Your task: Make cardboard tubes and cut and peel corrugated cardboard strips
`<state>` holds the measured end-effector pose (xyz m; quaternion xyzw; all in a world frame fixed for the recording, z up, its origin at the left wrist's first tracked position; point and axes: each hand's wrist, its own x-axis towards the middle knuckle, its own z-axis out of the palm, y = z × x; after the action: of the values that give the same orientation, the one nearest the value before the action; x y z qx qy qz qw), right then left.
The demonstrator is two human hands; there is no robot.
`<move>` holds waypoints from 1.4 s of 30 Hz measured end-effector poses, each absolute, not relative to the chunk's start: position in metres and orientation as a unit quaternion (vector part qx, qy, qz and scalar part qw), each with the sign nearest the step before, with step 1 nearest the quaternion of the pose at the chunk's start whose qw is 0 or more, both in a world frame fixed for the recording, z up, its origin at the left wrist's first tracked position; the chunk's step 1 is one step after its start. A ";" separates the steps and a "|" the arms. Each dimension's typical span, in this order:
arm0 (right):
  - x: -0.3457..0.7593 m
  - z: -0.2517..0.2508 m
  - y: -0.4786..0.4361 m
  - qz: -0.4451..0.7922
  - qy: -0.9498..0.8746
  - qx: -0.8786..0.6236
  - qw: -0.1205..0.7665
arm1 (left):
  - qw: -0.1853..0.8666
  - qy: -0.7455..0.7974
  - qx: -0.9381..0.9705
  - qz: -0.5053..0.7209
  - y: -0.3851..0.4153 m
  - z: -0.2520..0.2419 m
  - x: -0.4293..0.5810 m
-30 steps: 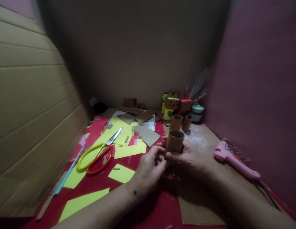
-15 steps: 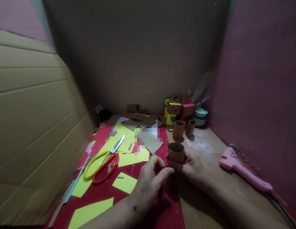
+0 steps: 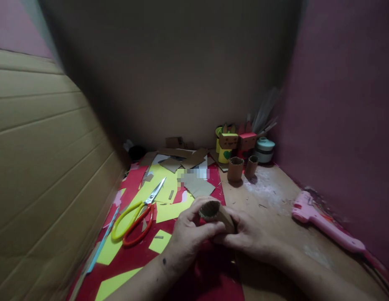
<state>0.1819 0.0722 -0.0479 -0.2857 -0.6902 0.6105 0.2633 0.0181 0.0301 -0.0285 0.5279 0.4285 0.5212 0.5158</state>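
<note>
Between my two hands is a short brown cardboard tube [image 3: 224, 218], tilted so that its open end faces up and to the left. My left hand [image 3: 194, 228] is closed round the open end, thumb along the near side. My right hand [image 3: 244, 230] grips the other end, its fingers partly hidden behind the tube. Beyond them stand two more upright cardboard tubes, a wider one [image 3: 235, 170] and a narrower one [image 3: 251, 167]. To the left lie scissors [image 3: 147, 209] with one yellow and one red handle, blades slightly apart.
A pink glue gun [image 3: 329, 225] lies at the right by the wall. Yellow paper [image 3: 175, 212] and cardboard scraps [image 3: 194, 159] cover the red sheet. At the back stand a yellow cardboard figure [image 3: 226, 149], a red one [image 3: 247, 144] and a lidded jar [image 3: 264, 150].
My left hand has moved up and right and now grips the tube too. The tube has come nearer and tipped from upright to leaning left.
</note>
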 end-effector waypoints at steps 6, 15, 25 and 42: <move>0.183 -0.041 0.069 0.746 -0.600 -0.228 0.180 | 0.593 0.430 0.488 0.474 0.026 -0.025 0.021; 0.183 -0.056 0.073 0.849 -0.496 -0.131 0.125 | 0.683 0.373 0.312 0.545 0.033 -0.031 0.026; 0.181 -0.063 0.072 0.895 -0.416 -0.079 0.139 | 0.707 0.386 0.223 0.549 0.039 -0.034 0.027; 0.178 -0.053 0.068 0.902 -0.401 -0.132 0.088 | 0.697 0.404 0.162 0.569 0.047 -0.043 0.027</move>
<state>0.1779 0.0676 -0.0529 -0.1316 -0.4014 0.9021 0.0881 0.0273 0.0465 -0.0428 0.1621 0.4041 0.5695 0.6972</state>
